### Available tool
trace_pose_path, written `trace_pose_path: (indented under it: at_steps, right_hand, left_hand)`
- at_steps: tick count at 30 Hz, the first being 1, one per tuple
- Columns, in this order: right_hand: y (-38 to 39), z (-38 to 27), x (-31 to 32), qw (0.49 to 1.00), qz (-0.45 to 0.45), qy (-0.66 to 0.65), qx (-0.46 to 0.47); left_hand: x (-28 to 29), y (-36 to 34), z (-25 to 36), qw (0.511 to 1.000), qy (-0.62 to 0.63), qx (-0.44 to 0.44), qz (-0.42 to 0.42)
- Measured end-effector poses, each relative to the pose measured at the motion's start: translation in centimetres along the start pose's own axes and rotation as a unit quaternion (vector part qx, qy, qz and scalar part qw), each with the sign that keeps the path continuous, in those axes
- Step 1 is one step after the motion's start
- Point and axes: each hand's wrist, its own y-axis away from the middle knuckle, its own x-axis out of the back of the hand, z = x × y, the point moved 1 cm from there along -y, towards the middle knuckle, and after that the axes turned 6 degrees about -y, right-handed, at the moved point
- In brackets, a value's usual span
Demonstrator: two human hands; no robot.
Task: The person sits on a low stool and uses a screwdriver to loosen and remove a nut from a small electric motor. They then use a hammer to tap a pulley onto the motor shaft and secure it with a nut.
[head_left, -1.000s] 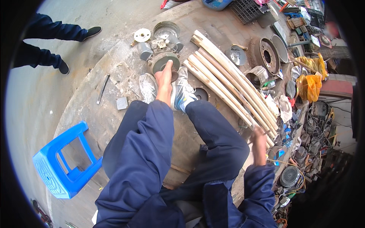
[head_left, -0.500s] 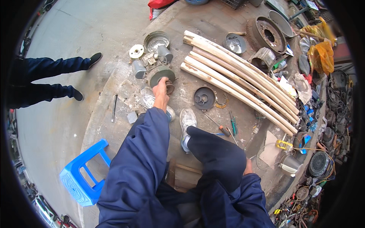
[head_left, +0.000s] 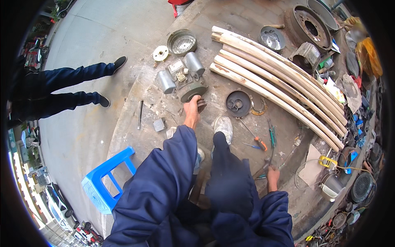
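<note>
My left hand (head_left: 191, 110) is closed on the shaft end of an electric motor (head_left: 193, 88), beside its round end plate. The motor lies on the ground, with two grey cylinders and an exposed wiring box on top. Behind it sit a slotted round cover (head_left: 182, 42) and a pale fan wheel (head_left: 161, 53). A dark round end cover (head_left: 238, 103) rests to its right. Low on the right, my right hand (head_left: 273, 178) has its fingers drawn together at a dark tool on the ground; what they hold is unclear. An orange-handled screwdriver (head_left: 260, 143) and a green-handled tool (head_left: 272, 136) lie nearby.
Several long wooden poles (head_left: 279, 84) lie across the right. A blue plastic stool (head_left: 98, 185) stands at the left. A metal bar (head_left: 140, 114) and small grey box (head_left: 159, 124) are on the ground. Another person's legs (head_left: 78, 76) are at left; scrap parts line the right edge.
My right hand has come out from beside my knee to the tools on the ground. The left hand stays on the motor. The whole view has shifted, moving the scene rightward.
</note>
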Motion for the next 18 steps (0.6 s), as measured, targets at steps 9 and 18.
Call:
trace_pose_path:
  at_steps: [9, 18]
  right_hand:
    - [1.8, -20.4, -14.4, 0.955, -0.265, -0.107, 0.08]
    - [5.6, -29.5, -28.3, 0.887, -0.445, -0.119, 0.028]
  left_hand:
    - [1.4, -2.8, -6.1, 0.995, 0.013, -0.097, 0.012]
    - [3.7, 1.0, 0.8, 0.864, -0.489, -0.014, -0.118]
